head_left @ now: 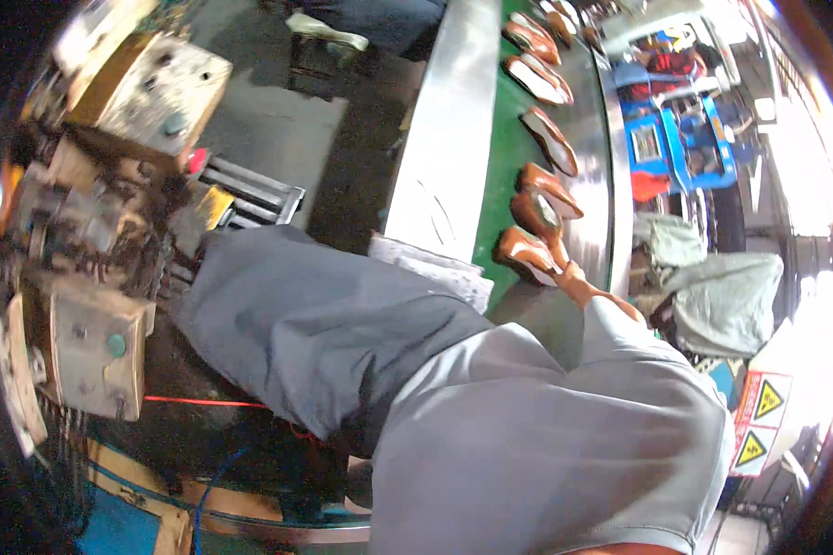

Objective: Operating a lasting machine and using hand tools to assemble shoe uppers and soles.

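My right hand (570, 275) reaches out over the line on the right, the bare forearm coming from a grey short sleeve. Its fingers appear closed on the heel end of the nearest brown shoe (526, 254), though they are small and blurred. Close beyond that lies another brown shoe (534, 211), with one more (553, 190) against it. Farther along the green belt (496, 199) several similar brown shoes with pale insides are strung out in a row. My left hand does not show.
A bright metal ledge (449, 139) runs along the belt's left side, and a steel rail (623, 166) along its right. Worn machinery with a control box (97, 347) stands at the left. Beyond the belt are a blue frame (680, 148), a grey-green cover (727, 301) and a warning sign (762, 421).
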Tool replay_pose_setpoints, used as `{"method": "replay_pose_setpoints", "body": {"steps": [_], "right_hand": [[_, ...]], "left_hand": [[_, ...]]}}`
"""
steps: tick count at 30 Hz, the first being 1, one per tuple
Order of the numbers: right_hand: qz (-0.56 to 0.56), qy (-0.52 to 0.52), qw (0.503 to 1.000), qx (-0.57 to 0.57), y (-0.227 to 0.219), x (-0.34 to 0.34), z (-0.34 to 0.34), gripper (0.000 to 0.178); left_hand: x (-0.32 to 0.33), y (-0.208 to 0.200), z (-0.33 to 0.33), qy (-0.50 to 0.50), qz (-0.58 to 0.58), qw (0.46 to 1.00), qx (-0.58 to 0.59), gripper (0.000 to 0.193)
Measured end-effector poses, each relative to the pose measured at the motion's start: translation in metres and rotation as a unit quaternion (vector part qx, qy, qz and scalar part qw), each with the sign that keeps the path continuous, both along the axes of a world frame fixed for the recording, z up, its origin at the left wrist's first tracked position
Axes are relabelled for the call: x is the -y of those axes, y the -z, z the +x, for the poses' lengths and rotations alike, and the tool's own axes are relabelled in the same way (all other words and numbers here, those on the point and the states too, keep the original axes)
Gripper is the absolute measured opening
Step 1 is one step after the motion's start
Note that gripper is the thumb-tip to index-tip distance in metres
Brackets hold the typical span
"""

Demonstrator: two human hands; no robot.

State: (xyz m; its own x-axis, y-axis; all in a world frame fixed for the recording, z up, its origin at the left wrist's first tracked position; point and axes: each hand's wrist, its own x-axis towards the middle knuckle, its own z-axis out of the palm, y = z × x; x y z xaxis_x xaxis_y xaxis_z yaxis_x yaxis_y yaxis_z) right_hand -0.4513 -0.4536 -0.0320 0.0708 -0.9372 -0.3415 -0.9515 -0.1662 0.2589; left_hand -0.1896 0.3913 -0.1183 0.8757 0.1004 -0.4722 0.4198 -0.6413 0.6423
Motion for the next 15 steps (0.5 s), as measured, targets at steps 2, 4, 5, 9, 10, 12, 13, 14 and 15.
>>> {"method": "replay_pose_setpoints", "body": {"steps": [2, 4, 5, 9, 10, 12, 13, 14, 15], "right_hand": [[0.022, 0.019, 0.999, -0.034, 0.006, 0.000, -0.033, 0.086], [0.044, -0.030, 0.998, -0.019, 0.013, 0.005, -0.046, 0.097], [0.058, -0.069, 0.996, -0.024, 0.016, 0.009, -0.048, 0.096], [0.169, -0.100, 0.977, 0.084, 0.027, 0.024, -0.026, 0.099], [0.169, -0.089, 0.979, 0.074, 0.027, 0.021, -0.022, 0.099], [0.159, -0.072, 0.982, 0.074, 0.027, 0.011, -0.012, 0.105], [0.126, -0.089, 0.979, 0.132, 0.029, -0.002, -0.008, 0.119], [0.114, -0.074, 0.974, 0.182, 0.033, -0.010, 0.000, 0.124], [0.111, -0.045, 0.973, 0.198, 0.037, -0.017, 0.009, 0.129]], "left_hand": [[-0.035, -0.008, -0.011, -0.053, 0.015, 0.997, -0.051, 0.047], [-0.079, -0.025, -0.010, -0.124, 0.035, 0.988, -0.090, 0.044], [-0.100, -0.036, -0.004, -0.161, 0.041, 0.981, -0.098, 0.043], [-0.136, -0.072, 0.073, -0.211, 0.046, 0.975, -0.053, 0.041], [-0.124, -0.075, 0.100, -0.202, 0.064, 0.976, -0.042, 0.042], [-0.069, -0.076, 0.158, -0.088, 0.068, 0.994, -0.016, 0.044], [-0.025, -0.075, 0.177, -0.036, -0.002, 0.997, 0.070, 0.045], [0.026, -0.076, 0.202, 0.054, -0.007, 0.993, 0.101, 0.045], [0.085, -0.077, 0.224, 0.069, -0.096, 0.988, 0.104, 0.043]]}}
